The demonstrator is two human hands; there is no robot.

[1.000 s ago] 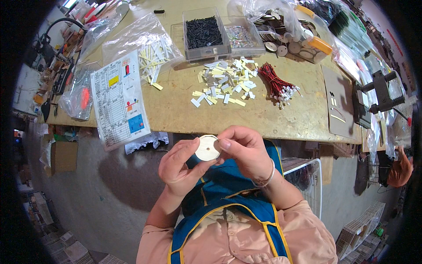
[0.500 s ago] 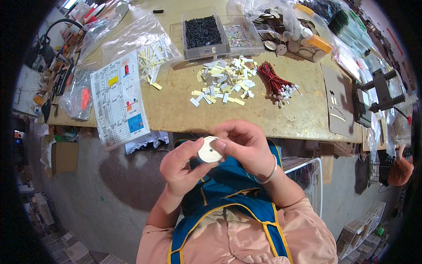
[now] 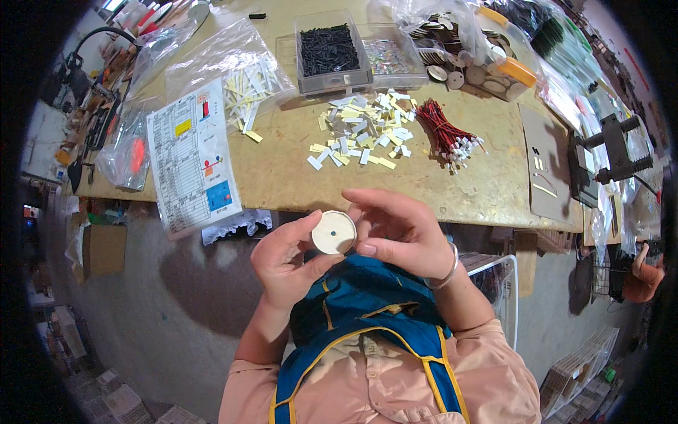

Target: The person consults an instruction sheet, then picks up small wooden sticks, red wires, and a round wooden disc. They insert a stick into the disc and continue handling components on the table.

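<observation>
A pale round wooden disc with a small centre hole and a raised rim is held in front of my apron, just off the table's front edge. My left hand is closed on its left side, thumb below and fingers at the upper edge. On the other side, my right hand has its thumb and index finger spread apart beside the disc. Some of its curled fingers are close to the rim; whether they touch it I cannot tell.
On the table are loose yellow-and-white strips, red-black wires with white connectors, a tray of black pieces and bagged discs. A printed sheet overhangs the edge at left; a dark clamp-like device stands right.
My right thumb has come off the disc's face and the right hand has shifted right, its fingers spreading. The disc has moved slightly up and left, its face now fully showing.
</observation>
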